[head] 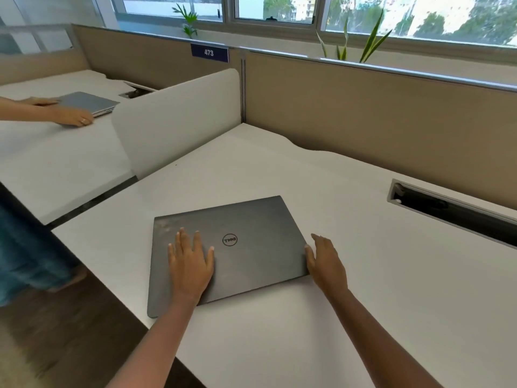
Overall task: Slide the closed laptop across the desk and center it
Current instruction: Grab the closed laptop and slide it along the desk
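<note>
A closed dark grey laptop with a round logo lies flat on the white desk, near its left front corner. My left hand rests palm-down on the lid's left half, fingers spread. My right hand stands on edge against the laptop's right side, thumb touching the lid's rim, fingers apart. Neither hand wraps around the laptop.
A cable slot is cut into the desk at the back right. Beige partitions close the far side and a white divider the left. On the neighbouring desk another person's hands touch a silver laptop.
</note>
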Tool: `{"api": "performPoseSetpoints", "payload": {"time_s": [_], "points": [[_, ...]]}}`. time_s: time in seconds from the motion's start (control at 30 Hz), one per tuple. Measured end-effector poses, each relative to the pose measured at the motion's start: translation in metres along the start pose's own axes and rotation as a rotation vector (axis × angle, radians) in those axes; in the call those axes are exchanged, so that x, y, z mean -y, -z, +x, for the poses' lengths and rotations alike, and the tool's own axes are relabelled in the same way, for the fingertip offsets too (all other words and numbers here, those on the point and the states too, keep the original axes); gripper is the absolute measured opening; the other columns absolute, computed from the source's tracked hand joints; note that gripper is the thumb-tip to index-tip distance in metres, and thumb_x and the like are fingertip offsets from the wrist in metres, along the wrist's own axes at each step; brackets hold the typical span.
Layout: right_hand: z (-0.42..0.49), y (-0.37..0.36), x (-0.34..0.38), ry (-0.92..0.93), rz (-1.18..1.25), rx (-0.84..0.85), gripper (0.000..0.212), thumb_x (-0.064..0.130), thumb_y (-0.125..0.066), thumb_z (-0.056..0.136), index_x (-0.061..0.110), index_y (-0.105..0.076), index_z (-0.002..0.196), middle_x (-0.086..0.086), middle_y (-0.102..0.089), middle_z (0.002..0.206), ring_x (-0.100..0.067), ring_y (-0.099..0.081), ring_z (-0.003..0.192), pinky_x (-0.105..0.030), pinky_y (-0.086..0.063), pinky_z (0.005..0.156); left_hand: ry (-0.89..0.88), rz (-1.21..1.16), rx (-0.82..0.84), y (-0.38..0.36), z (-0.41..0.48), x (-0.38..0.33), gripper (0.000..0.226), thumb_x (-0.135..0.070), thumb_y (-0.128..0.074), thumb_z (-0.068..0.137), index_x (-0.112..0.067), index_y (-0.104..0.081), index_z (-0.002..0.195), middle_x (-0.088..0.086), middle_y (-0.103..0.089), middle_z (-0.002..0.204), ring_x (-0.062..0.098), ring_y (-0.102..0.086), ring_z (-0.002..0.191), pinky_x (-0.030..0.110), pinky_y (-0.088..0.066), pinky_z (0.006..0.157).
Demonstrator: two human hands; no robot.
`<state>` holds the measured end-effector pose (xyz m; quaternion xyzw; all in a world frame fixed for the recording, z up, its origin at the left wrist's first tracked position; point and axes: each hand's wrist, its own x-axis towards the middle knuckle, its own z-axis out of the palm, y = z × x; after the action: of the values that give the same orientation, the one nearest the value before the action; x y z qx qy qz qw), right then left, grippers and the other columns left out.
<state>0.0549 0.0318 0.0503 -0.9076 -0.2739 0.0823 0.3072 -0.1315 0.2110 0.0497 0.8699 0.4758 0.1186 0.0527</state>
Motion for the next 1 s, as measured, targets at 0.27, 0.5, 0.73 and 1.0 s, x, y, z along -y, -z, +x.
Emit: {"api": "performPoseSetpoints", "payload": {"time_s": [0.27, 0.5, 0.73, 1.0], "points": [[0.033, -0.012, 0.021, -0.141, -0.055, 0.115, 0.050, 0.032, -0.037, 0.097, 0.010, -0.033, 0.142, -0.017, -0.046, 0.137, -0.034, -0.044, 0.126, -0.043, -0.039, 0.101, 0.213, 0.016, 0.054, 0.002, 0.012, 0.038, 0.054, -0.037, -0.041, 0.096, -0.004, -0.039, 0.139, 0.028, -0.028, 0.151, 0.038, -0.029, 0.140, 0.049, -0.029, 0.111], [0.045, -0.017, 0.029, -0.167, -0.134, 0.098, 0.048, 0.031, -0.038, 0.097, 0.005, -0.037, 0.137, -0.019, -0.049, 0.133, -0.035, -0.043, 0.125, -0.043, -0.040, 0.098, 0.320, -0.011, 0.085, 0.006, 0.022, 0.033, 0.060, -0.038, -0.042, 0.094, 0.001, -0.036, 0.139, 0.034, -0.034, 0.143, 0.044, -0.047, 0.120, 0.046, -0.044, 0.096], [0.055, -0.022, 0.037, -0.207, -0.038, 0.091, 0.039, 0.026, -0.039, 0.097, -0.008, -0.054, 0.108, -0.027, -0.055, 0.121, -0.039, -0.050, 0.115, -0.042, -0.042, 0.094, 0.413, -0.104, 0.076, 0.006, 0.028, 0.035, 0.066, -0.036, -0.050, 0.092, 0.012, -0.035, 0.134, 0.034, -0.051, 0.119, 0.043, -0.052, 0.107, 0.047, -0.048, 0.085], [0.069, -0.025, 0.040, -0.325, 0.032, 0.129, 0.036, 0.032, -0.037, 0.097, 0.000, -0.052, 0.089, -0.026, -0.061, 0.114, -0.039, -0.055, 0.111, -0.040, -0.044, 0.094, 0.618, -0.249, 0.088, 0.011, 0.045, 0.040, 0.063, -0.039, -0.048, 0.092, 0.016, -0.043, 0.121, 0.034, -0.048, 0.123, 0.045, -0.049, 0.112, 0.049, -0.047, 0.090]]}}
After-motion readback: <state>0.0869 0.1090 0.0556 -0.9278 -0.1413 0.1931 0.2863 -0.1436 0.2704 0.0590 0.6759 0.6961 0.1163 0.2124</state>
